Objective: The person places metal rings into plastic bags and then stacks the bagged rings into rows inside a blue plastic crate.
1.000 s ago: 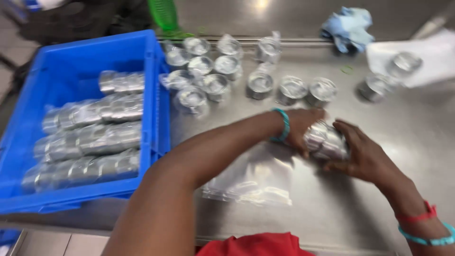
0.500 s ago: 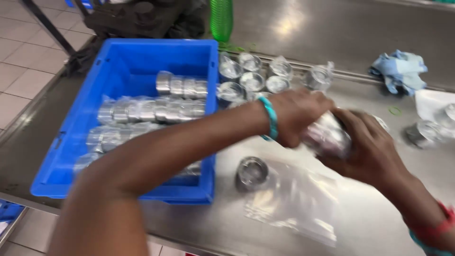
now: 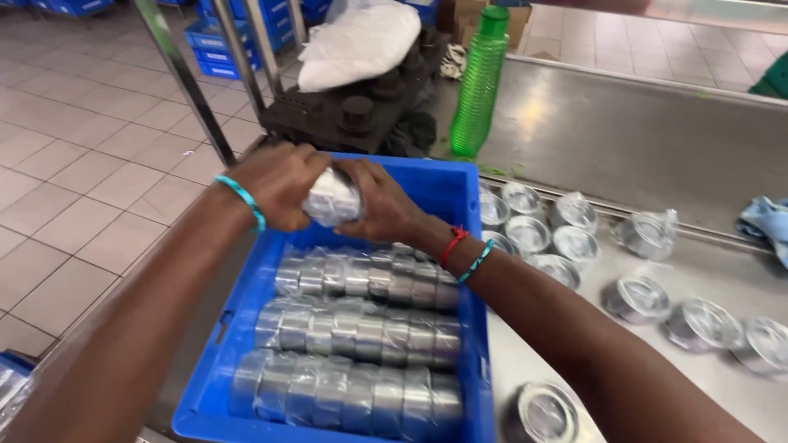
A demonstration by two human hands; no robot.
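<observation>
From the head camera we look down on our two hands, which are together over the far end of the blue crate (image 3: 472, 271). Our left hand (image 3: 279, 184) and our right hand (image 3: 382, 201) are both closed around one wrapped bundle (image 3: 331, 198), a short shiny piece covered in clear plastic film; the left hand grips it from the left side and the right hand from the right side, with the fingers curled over it. The bundle is held in the air above the crate, near the crate's far wall, and it does not touch the rows under it. Inside the crate three wrapped rows of metal rings (image 3: 353, 328) lie side by side, each row running from left to right and shining under the film. The crate stands at the left end of a steel table (image 3: 722, 271). To the right of the crate, on the table, many loose metal rings in plastic (image 3: 574, 213) are spread out, some near the crate wall and others well apart. A green plastic bottle (image 3: 480, 82) stands upright behind the crate. At the right edge we see part of a light blue cloth (image 3: 767, 221). Beyond the crate a dark cart carries a white bag (image 3: 357, 41).
</observation>
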